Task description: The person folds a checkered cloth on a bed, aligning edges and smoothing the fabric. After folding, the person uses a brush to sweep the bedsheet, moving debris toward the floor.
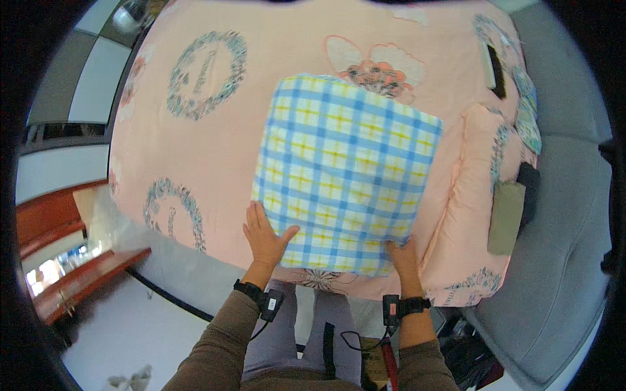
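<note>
A folded cloth [342, 176] in a blue, yellow and white plaid lies flat on the pink bedspread [288, 44], at a slight angle. My left hand [266, 239] rests along its lower left edge, fingers apart and thumb over the fabric. At the lower right corner, my right hand [403, 251] has its thumb on top of the cloth. The other fingers of that hand are mostly hidden at the cloth's edge, where the fabric is bunched a little.
A pink pillow [481, 156] lies right of the cloth. Beyond it are a grey-green box-like object [506, 217], a dark item [529, 193] and the grey padded headboard [567, 205]. A brush-like object [495, 71] lies at the far right. Reddish wooden furniture [93, 283] stands left.
</note>
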